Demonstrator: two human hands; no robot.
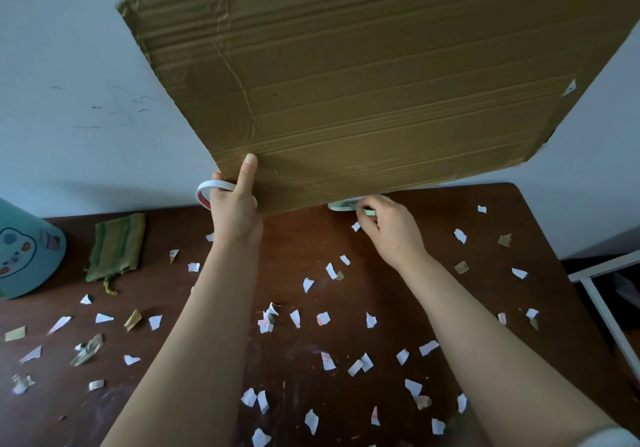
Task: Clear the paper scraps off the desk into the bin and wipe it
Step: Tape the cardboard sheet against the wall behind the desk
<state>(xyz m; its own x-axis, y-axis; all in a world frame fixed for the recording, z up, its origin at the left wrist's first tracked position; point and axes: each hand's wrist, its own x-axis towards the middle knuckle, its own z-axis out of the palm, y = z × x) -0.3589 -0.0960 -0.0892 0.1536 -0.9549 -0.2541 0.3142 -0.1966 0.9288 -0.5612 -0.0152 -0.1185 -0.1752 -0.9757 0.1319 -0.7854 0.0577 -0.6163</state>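
Several white and tan paper scraps [323,318] lie scattered over the dark brown desk [450,301]. My left hand [235,211] grips the lower left edge of a large flat cardboard sheet [363,82], lifted and tilted above the desk's back; a white tape ring [204,193] hangs around its fingers. My right hand [391,224] pinches a pale green tape roll [346,205] at the desk's back, just under the cardboard's lower edge. A folded green cloth [117,245] lies at the back left. A light blue bin [24,249] with a cartoon print stands at the far left.
A grey-white wall [86,100] with dark scuff marks rises right behind the desk. A white metal frame [602,294] stands past the desk's right edge. The cardboard hides much of the wall and the desk's back edge.
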